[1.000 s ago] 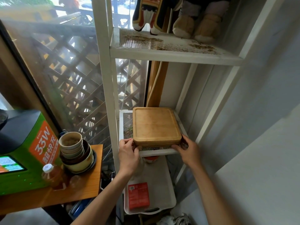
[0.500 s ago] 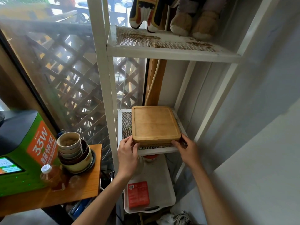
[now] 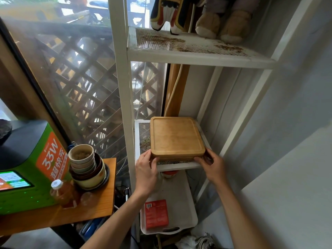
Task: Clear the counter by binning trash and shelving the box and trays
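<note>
Both hands, the left hand (image 3: pixel 146 168) and the right hand (image 3: pixel 212 165), hold the front corners of the wooden trays (image 3: pixel 177 138), which sit on the mesh shelf (image 3: pixel 143 139). Below the grip, a red box (image 3: pixel 156 213) lies on a white tray (image 3: pixel 181 200). This looks like the shelving step; next the hands should let go.

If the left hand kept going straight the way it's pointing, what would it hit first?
The left hand points up and into the rack, its fingers already at the near left corner of the wooden tray. So it would press on the tray first, probably sliding it deeper along the mesh shelf.
</note>
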